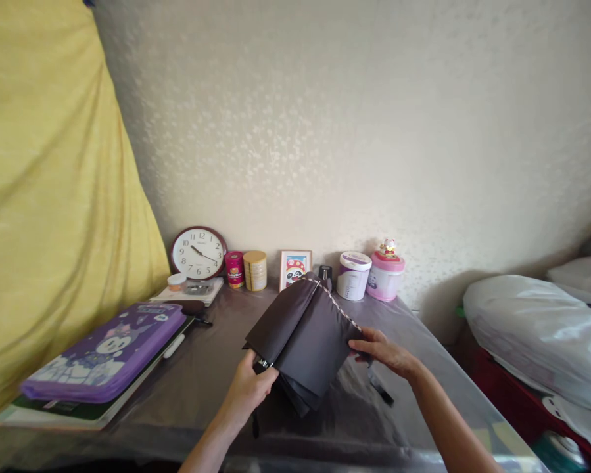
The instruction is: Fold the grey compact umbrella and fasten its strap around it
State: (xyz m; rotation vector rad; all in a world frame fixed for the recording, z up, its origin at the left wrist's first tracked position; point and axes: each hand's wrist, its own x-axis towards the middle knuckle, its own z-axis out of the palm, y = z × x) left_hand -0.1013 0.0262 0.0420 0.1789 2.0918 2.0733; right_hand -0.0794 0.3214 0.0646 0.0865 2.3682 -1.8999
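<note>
A dark folding umbrella (305, 335), its canopy loosely bunched in folds with a patterned trim along one edge, is held above the table. My left hand (250, 387) grips its near lower end, where bits of the metal ribs show. With thumb and fingers closed, my right hand (381, 351) pinches the canopy edge on the right side. A dark strap (380, 384) hangs below my right hand. The handle is mostly hidden in the left hand, and a short dark cord dangles beneath it.
Along the wall stand a clock (199, 253), a pink tin (235, 269), a yellow canister (255, 270), a framed panda picture (295, 266), a white tub (354, 276) and a pink tub (385, 276). At left lies a purple case (108, 351) on books. White bags (536, 322) sit right.
</note>
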